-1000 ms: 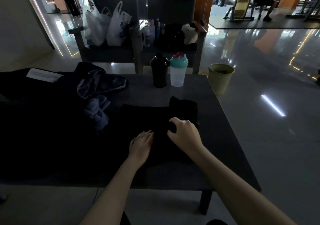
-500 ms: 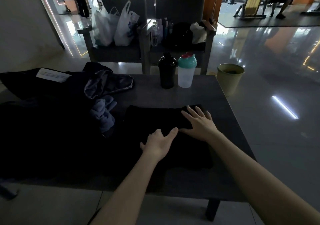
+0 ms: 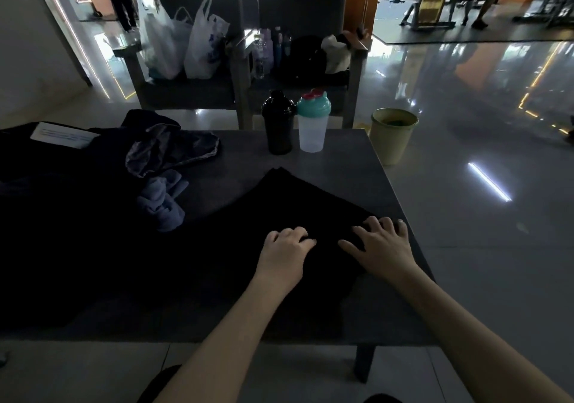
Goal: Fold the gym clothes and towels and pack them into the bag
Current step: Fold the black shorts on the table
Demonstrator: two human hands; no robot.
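A black garment (image 3: 298, 204) lies spread on the dark grey table (image 3: 357, 160), one corner pointing toward the bottles. My left hand (image 3: 284, 255) rests on its near middle with the fingers curled into the cloth. My right hand (image 3: 383, 246) presses on the garment's right edge with fingers spread. A crumpled grey-blue garment (image 3: 174, 151) and a bunched blue cloth (image 3: 164, 201) lie to the left. A large dark mass with a white label (image 3: 63, 135), possibly the bag, covers the table's left side; its outline is lost in shadow.
A black shaker bottle (image 3: 277, 126) and a clear one with a teal lid (image 3: 313, 123) stand at the table's far edge. A green bin (image 3: 394, 134) sits on the floor to the right. Two chairs behind hold white plastic bags (image 3: 186, 48) and toiletries.
Both hands have slid toward me and to the right over the black garment. The cloth now lies in a flatter, angled shape, and the raised flap at its far right is gone.
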